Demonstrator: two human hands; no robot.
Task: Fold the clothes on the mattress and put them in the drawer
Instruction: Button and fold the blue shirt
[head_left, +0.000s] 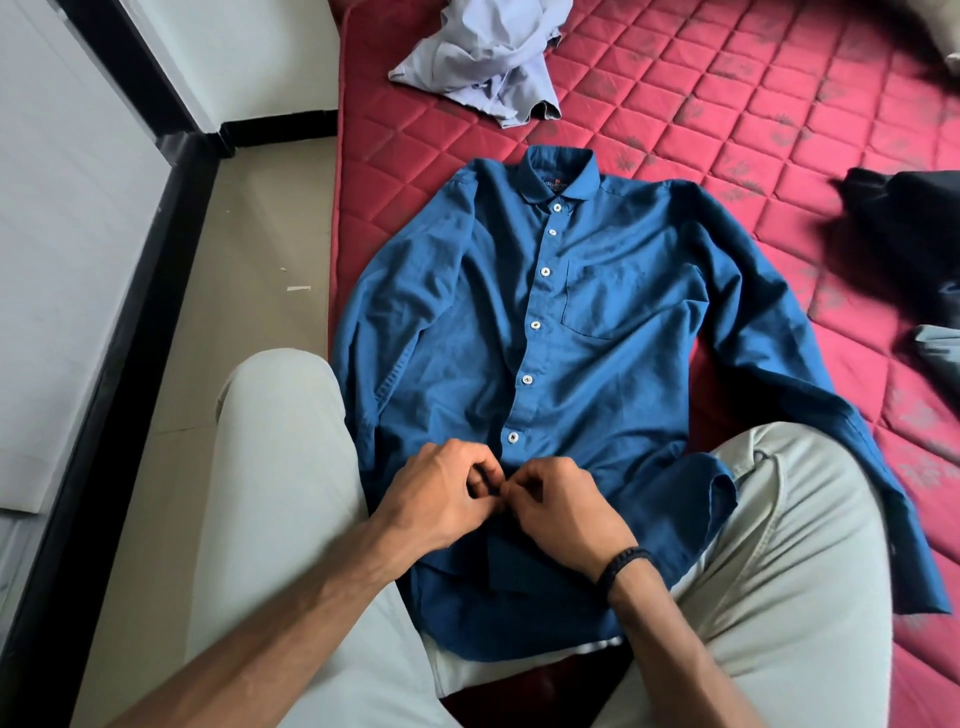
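Shirt (545, 338), dark blue and long-sleeved, lies face up on a red quilted mattress (727, 104), collar toward 12 o'clock, buttons fastened down the placket. At 6 o'clock, the left hand (441, 499) and right hand (558, 506) meet at the lower placket, fingers of both pinched narrow on the fabric there; what sits between the fingertips cannot be told. A black bracelet (621, 564) circles the right wrist. Pale-trousered knees flank the hem. A crumpled lavender garment (483, 57) rests at 12 o'clock, a black garment (904, 239) at 3 o'clock.
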